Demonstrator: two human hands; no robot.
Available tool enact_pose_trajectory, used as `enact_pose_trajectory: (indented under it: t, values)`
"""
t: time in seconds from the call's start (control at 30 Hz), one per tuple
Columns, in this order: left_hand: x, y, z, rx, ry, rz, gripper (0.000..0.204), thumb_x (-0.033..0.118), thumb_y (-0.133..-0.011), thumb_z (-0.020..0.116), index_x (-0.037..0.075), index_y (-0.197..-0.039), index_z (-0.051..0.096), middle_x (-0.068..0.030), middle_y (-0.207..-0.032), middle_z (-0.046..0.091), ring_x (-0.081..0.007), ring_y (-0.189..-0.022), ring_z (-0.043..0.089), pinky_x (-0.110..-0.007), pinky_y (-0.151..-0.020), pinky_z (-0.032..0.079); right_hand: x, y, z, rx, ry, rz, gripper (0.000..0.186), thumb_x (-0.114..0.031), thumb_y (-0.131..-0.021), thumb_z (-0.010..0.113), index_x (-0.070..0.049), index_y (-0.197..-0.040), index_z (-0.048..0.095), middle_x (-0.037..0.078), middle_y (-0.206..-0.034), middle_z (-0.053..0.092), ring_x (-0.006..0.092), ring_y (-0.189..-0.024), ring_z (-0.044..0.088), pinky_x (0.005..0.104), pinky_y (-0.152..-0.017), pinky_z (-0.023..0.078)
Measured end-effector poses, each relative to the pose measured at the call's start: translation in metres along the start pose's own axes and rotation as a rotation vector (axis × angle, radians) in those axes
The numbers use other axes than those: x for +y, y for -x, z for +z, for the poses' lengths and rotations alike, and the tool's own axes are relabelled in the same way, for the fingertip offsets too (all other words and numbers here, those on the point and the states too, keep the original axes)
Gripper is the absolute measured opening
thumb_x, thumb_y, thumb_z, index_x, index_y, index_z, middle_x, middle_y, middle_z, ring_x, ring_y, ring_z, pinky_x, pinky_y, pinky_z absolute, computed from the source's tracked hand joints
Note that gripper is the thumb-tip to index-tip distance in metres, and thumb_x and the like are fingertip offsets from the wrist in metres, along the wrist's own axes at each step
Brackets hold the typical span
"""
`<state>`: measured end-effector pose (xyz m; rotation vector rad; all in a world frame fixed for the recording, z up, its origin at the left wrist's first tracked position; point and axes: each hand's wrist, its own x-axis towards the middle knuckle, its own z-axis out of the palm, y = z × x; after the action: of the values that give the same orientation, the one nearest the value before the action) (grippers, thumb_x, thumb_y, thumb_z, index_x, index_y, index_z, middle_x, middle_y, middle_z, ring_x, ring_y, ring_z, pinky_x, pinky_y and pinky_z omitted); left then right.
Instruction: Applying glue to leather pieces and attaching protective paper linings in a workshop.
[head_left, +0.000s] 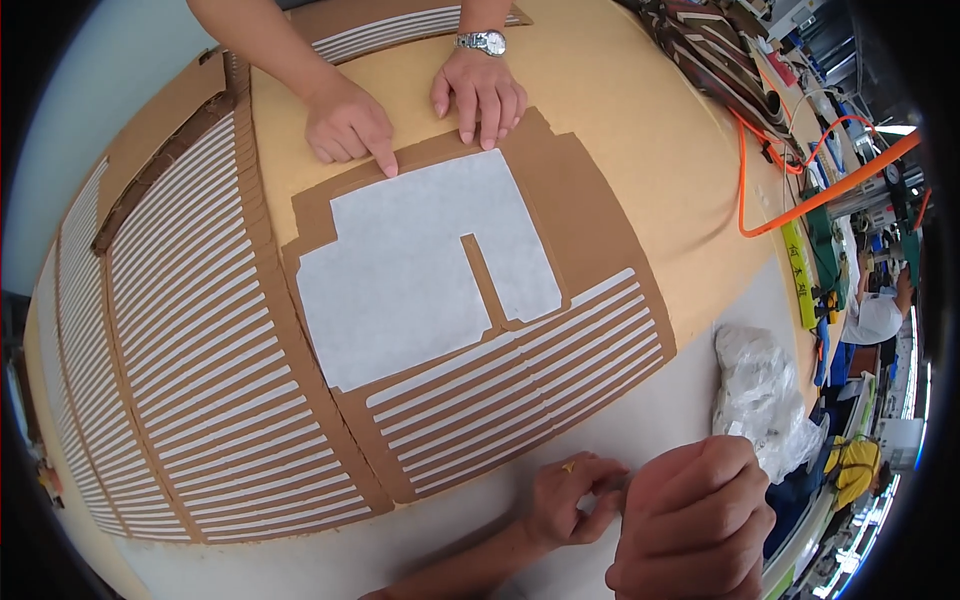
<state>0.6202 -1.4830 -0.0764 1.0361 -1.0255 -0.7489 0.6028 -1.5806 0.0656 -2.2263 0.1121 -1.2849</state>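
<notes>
Low in the view, my left hand (573,498), with a yellow ring on a finger, curls with its thumb and fingertips drawn together. Beside it and much nearer the camera, my right hand (697,522) is closed in a fist. The fingertips of both hands almost meet, and whatever is between them is hidden. Beyond them lies a flat brown cardboard sheet (590,235) with a white notched panel (395,275) and several white strips (520,385). A co-worker's pointing hand (350,130) touches the panel's far edge; their other hand (480,95), below a wristwatch, rests by the cardboard.
More brown cardboard with white strips (215,330) covers the table's left side. A crumpled clear plastic bag (757,395) lies at right. An orange hose (830,185) crosses the upper right near tools. Another person in a white top (875,318) is at far right.
</notes>
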Motion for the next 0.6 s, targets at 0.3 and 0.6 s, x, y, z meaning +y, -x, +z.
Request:
enact_pose_trajectory:
  t: [0.3,0.6]
  values:
    - [-0.002,0.008,0.002,0.025,-0.089,-0.011,0.025,0.003,-0.075,0.066,0.002,-0.1,0.062,-0.0048,-0.065,0.058,-0.0171,-0.053,0.057,-0.029,-0.05,0.047,0.005,-0.004,0.0,-0.029,-0.025,0.01,0.029,-0.044,-0.088,0.071,-0.016,-0.096,0.065,-0.003,-0.079,0.061,0.0121,-0.064,0.055,0.0236,-0.054,0.043]
    - [-0.007,-0.002,-0.007,0.039,0.149,0.021,0.022,0.002,-0.077,0.065,0.003,-0.099,0.063,-0.0052,-0.066,0.058,-0.0175,-0.053,0.056,-0.029,-0.051,0.047,0.013,0.013,0.014,-0.045,0.032,-0.05,0.018,-0.026,-0.085,0.065,-0.009,-0.082,0.059,0.0,-0.074,0.053,0.0127,-0.062,0.052,0.0235,-0.051,0.041]
